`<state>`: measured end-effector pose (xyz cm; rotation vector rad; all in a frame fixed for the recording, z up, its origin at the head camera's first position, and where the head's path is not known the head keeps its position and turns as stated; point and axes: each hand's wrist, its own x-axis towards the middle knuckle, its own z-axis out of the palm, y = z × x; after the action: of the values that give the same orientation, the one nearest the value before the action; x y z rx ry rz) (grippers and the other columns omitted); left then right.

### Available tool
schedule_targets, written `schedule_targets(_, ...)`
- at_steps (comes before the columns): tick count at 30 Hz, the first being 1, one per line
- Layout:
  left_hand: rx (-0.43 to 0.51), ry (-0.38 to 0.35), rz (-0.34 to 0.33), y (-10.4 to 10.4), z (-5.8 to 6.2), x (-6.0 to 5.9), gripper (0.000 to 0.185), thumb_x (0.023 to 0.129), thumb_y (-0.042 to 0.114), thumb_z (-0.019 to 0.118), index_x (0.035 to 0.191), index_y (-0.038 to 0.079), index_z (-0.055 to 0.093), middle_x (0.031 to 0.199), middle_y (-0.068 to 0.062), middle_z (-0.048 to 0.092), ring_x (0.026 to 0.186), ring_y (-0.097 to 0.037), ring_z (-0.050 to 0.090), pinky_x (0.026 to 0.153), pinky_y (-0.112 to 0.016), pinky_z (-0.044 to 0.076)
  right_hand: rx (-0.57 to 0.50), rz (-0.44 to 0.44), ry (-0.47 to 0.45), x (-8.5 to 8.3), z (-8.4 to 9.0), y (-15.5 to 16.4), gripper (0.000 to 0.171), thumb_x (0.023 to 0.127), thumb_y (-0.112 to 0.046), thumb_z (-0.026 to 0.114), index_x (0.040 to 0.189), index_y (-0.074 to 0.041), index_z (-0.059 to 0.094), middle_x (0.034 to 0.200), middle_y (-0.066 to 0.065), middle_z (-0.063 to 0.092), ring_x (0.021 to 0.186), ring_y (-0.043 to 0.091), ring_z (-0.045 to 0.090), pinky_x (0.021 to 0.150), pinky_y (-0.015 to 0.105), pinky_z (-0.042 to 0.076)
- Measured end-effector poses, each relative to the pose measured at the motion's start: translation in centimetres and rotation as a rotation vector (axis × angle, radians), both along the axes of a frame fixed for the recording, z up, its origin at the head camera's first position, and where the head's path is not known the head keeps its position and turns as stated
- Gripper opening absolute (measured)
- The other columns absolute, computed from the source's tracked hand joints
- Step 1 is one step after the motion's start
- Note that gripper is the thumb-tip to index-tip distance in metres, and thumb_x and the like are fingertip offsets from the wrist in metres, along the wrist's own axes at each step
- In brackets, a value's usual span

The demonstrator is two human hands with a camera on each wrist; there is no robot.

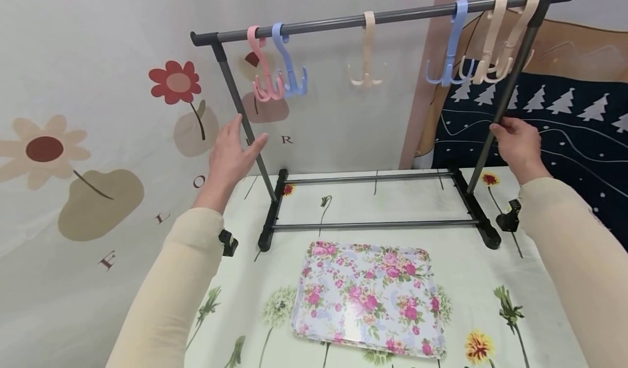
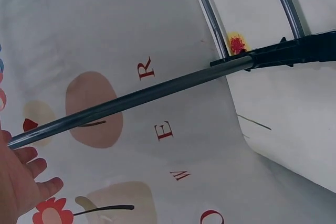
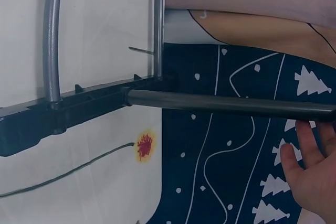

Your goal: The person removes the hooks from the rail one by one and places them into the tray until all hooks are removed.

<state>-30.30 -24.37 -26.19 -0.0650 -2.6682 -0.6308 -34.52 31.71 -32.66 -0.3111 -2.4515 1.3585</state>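
Observation:
A dark grey clothes rack (image 1: 363,21) stands on the table, with S-shaped hooks hanging from its top bar. My left hand (image 1: 230,155) is beside the left post (image 1: 240,103), fingers extended and thumb spread. In the left wrist view, its fingers (image 2: 38,167) lie near the upper end of that post. My right hand (image 1: 521,144) is at the right post (image 1: 510,84), thumb tip right at it. The right wrist view shows the fingers (image 3: 308,142) reaching up to the post's underside, not wrapped round it.
A pink hook (image 1: 265,71) and a blue hook (image 1: 288,62) hang at the left, a beige hook (image 1: 368,49) mid-bar, and another blue hook (image 1: 453,43) with two beige hooks (image 1: 490,38) at the right. A floral tray (image 1: 368,297) lies in front of the rack's base.

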Motion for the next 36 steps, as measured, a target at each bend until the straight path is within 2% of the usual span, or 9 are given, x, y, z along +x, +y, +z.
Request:
schedule_targets(8,-0.006,0.004,-0.004,-0.2,0.2,-0.3,0.091,0.094,0.069,0.044,0.160,0.017,0.012,0.163,-0.015,0.018,0.148,-0.035,0.017,0.115,-0.059,0.017,0.004,-0.008,0.016,0.8,0.2,0.1,0.059,0.104,-0.047,0.041,0.149,-0.009,0.044,0.147,0.011,0.050,0.125,0.021,0.051,0.109,0.047,0.036)
schedule_targets(14,0.014,0.002,-0.007,0.1,0.7,-0.2,0.090,0.094,0.070,0.043,0.160,0.018,0.010,0.164,-0.013,0.015,0.149,-0.034,0.014,0.115,-0.057,0.016,0.005,-0.017,0.018,1.4,0.0,0.3,0.060,0.103,-0.048,0.043,0.148,-0.009,0.046,0.142,0.007,0.054,0.116,0.012,0.053,0.107,0.045,0.039)
schedule_targets(18,0.025,0.010,-0.001,0.2,1.0,0.0,0.090,0.094,0.069,0.043,0.160,0.019,0.009,0.164,-0.012,0.015,0.149,-0.033,0.014,0.116,-0.056,0.016,0.001,-0.030,0.026,1.8,-0.2,0.2,0.060,0.103,-0.049,0.043,0.147,-0.009,0.048,0.140,0.007,0.056,0.107,0.006,0.054,0.101,0.039,0.042)
schedule_targets(24,0.036,0.021,0.003,0.2,1.6,0.1,0.090,0.094,0.069,0.043,0.160,0.018,0.010,0.164,-0.014,0.016,0.149,-0.033,0.014,0.116,-0.056,0.016,-0.036,-0.017,0.030,2.5,-0.3,-0.1,0.059,0.103,-0.048,0.043,0.148,-0.009,0.046,0.143,0.010,0.053,0.109,0.012,0.057,0.104,0.040,0.043)
schedule_targets(30,0.050,0.041,-0.002,0.5,2.5,0.2,0.090,0.094,0.070,0.042,0.160,0.018,0.010,0.163,-0.014,0.017,0.149,-0.033,0.015,0.116,-0.055,0.016,-0.083,0.000,0.041,3.1,-0.5,-0.3,0.059,0.103,-0.046,0.043,0.148,-0.008,0.044,0.142,0.010,0.053,0.109,0.009,0.058,0.102,0.036,0.044)
schedule_targets(36,0.078,0.056,0.011,1.0,3.9,0.4,0.089,0.094,0.071,0.041,0.160,0.021,0.010,0.164,-0.010,0.016,0.150,-0.029,0.013,0.117,-0.053,0.016,-0.063,-0.008,0.055,3.6,-0.9,-0.4,0.059,0.103,-0.048,0.042,0.147,-0.008,0.046,0.138,0.011,0.053,0.104,0.008,0.058,0.101,0.036,0.046)
